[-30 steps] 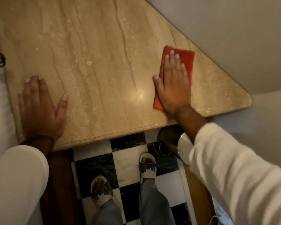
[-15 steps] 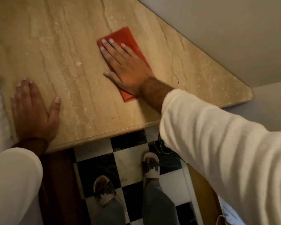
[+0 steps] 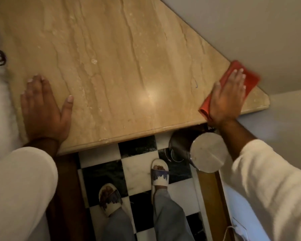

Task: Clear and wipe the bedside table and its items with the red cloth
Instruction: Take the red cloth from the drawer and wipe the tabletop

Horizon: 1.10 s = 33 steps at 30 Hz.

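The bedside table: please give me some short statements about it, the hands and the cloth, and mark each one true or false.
1. The right hand presses the red cloth flat on the table. True.
2. The cloth lies at the table's left end. False: it is at the right corner, by the wall.
3. The left hand rests flat on the table, holding nothing. True.
4. A lamp stands on the tabletop. False: none shows.
5. A metal bin stands on the floor. True.

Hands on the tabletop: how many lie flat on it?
2. The left hand lies flat near the tabletop's left front edge; the right hand presses the red cloth at the right corner.
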{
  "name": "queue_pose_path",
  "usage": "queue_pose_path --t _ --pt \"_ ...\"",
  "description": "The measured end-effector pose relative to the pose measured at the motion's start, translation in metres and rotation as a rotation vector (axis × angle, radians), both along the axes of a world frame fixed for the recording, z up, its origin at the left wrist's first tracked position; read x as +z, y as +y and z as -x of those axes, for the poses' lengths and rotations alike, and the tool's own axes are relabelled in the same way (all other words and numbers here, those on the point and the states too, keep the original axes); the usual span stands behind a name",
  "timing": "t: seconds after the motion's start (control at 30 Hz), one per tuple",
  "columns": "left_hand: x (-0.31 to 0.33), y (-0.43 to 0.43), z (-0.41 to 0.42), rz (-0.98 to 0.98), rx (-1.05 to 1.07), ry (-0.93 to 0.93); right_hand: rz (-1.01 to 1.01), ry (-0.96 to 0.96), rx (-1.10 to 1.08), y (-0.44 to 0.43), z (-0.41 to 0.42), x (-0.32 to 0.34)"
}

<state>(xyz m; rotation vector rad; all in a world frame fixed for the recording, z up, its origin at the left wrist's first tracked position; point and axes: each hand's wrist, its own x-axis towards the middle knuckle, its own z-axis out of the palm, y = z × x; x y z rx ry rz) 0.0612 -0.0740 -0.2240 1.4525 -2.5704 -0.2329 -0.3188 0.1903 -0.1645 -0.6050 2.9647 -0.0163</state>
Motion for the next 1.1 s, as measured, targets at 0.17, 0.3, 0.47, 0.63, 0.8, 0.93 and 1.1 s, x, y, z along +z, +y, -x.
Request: queue_pose_path --t 0.17,0.3,0.47,0.63,0.8,0.93,1.1 --pt "0.005 0.002 0.002 0.017 -0.018 -0.049 0.032 0.058 -0.024 -0.052 -0.058 -0.001" --pt "0.003 0.002 0.001 0.025 -0.017 -0.027 0.132 -0.041 0.501 -0.105 -0.148 -0.007" --pt "0.000 0.000 -0.001 0.030 -0.031 -0.001 0.123 -0.072 0.569 -0.067 -0.107 -0.010" --pt "-0.002 0.001 0.001 0.040 -0.027 0.011 0.094 -0.006 0.023 -0.033 -0.046 -0.007" --pt "0.001 0.003 0.000 0.039 -0.025 0.009 0.134 -0.081 0.175 -0.019 -0.132 -0.004" --pt "0.000 0.002 0.000 0.052 -0.037 0.020 0.094 -0.187 0.376 0.007 -0.126 0.003" --pt "-0.013 -0.004 -0.005 0.066 -0.032 0.047 0.115 -0.073 0.387 -0.071 -0.042 -0.001"
